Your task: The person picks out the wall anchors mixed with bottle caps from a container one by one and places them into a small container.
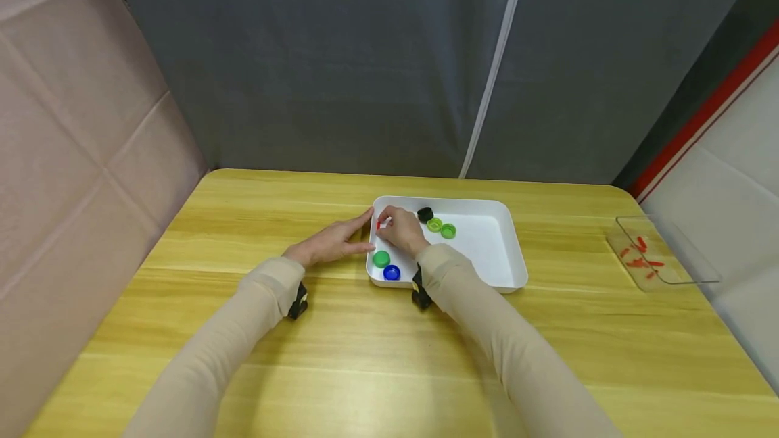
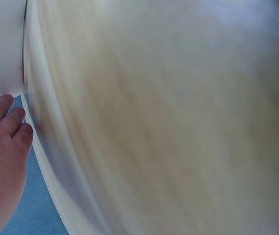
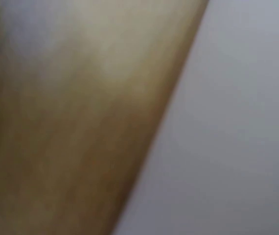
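Observation:
A white tray [image 1: 487,249] lies on the table in the head view. My right hand [image 1: 403,230] reaches into its left end, fingers curled, pinching a small red stick-like piece [image 1: 379,225]. At the tray's left side is my left hand [image 1: 331,242], its fingers and thumb extended to the rim. In the left wrist view, part of the left hand [image 2: 5,147] shows beside the pale tray wall. Bottle caps sit around the right hand: black [image 1: 425,214], yellow-green [image 1: 434,224] and green [image 1: 448,231] beyond it, another green one [image 1: 381,259] and a blue one [image 1: 392,272] nearer me.
A clear plastic box [image 1: 633,276] with several red pieces [image 1: 639,263] stands at the right edge of the wooden table [image 1: 365,357]. A grey curtain [image 1: 335,73] hangs behind the table. The right wrist view is blurred, showing only tabletop and a pale surface.

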### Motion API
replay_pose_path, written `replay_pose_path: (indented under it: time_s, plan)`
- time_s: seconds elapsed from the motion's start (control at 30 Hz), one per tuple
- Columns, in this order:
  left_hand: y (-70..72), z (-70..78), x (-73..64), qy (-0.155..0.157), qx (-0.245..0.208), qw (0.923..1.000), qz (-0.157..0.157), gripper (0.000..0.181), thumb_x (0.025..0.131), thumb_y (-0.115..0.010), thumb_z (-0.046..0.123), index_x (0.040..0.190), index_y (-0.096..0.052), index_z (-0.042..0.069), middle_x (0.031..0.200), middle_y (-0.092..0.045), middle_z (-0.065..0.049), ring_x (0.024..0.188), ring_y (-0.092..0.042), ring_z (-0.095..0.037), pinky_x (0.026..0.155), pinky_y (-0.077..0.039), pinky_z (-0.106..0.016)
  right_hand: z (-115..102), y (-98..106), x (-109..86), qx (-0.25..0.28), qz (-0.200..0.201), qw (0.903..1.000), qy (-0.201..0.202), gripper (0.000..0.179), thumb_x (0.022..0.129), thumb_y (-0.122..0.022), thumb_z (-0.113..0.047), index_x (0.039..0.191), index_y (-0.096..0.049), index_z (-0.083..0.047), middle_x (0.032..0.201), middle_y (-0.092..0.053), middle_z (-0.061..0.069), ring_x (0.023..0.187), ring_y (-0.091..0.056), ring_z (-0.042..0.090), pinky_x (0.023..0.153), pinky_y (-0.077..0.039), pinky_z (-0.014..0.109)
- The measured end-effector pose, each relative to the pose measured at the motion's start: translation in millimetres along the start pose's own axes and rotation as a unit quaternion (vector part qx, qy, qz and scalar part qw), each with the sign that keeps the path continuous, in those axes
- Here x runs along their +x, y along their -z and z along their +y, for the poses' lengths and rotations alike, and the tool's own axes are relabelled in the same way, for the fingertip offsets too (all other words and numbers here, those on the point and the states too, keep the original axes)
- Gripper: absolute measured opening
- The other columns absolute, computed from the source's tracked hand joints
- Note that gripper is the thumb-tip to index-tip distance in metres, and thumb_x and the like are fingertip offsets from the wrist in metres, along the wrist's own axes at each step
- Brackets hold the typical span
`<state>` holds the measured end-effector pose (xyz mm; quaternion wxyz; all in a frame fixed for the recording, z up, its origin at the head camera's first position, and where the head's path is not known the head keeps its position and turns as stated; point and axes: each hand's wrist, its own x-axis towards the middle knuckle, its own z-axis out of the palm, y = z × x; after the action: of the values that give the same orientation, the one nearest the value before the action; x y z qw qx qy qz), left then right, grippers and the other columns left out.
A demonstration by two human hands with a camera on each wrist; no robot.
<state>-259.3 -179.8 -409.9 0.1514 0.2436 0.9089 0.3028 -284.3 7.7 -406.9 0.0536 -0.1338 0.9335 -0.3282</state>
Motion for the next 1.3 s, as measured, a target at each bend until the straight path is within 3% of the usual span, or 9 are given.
replay_pose_path:
  time_s: [0.43, 0.77, 1.3]
  plan:
    - [0.6, -0.2, -0.1, -0.001, 0.000, 1.0000, 0.000, 0.088, 0.087, -0.053, 0.060, 0.152, -0.003, 0.030, 0.158, -0.009, 0.001, 0.142, -0.020, -0.025, 0.115, -0.021, -0.043, 1.3, 0.1, -0.7, 0.004, 0.003, 0.9999, -0.010, 0.018, 0.081, -0.072, -0.017, 0.092, -0.063, -0.005, 0.081, -0.060, 0.006, 0.071, -0.051, 0.016, 0.060, -0.039, 0.021]
    - [0.0, -0.8, -0.3, -0.001, 0.009, 1.0000, 0.002, 0.087, 0.087, -0.053, 0.061, 0.152, -0.005, 0.029, 0.158, -0.011, 0.002, 0.142, -0.021, -0.024, 0.115, -0.022, -0.042, 3.8, 4.8, -4.7, 0.075, -0.027, 0.9958, -0.045, 0.023, 0.085, -0.069, -0.018, 0.099, -0.061, -0.003, 0.083, -0.062, 0.007, 0.065, -0.055, 0.013, 0.056, -0.045, 0.019]
    - [-0.6, -0.4, 0.0, 0.001, 0.003, 1.0000, 0.001, 0.085, 0.089, -0.054, 0.056, 0.152, -0.005, 0.029, 0.158, -0.011, 0.002, 0.142, -0.021, -0.025, 0.115, -0.022, -0.044, 8.8, 10.9, -10.2, 0.134, -0.014, 0.9891, -0.060, 0.020, 0.084, -0.068, -0.020, 0.096, -0.060, -0.005, 0.076, -0.060, 0.004, 0.059, -0.053, 0.010, 0.054, -0.045, 0.018]
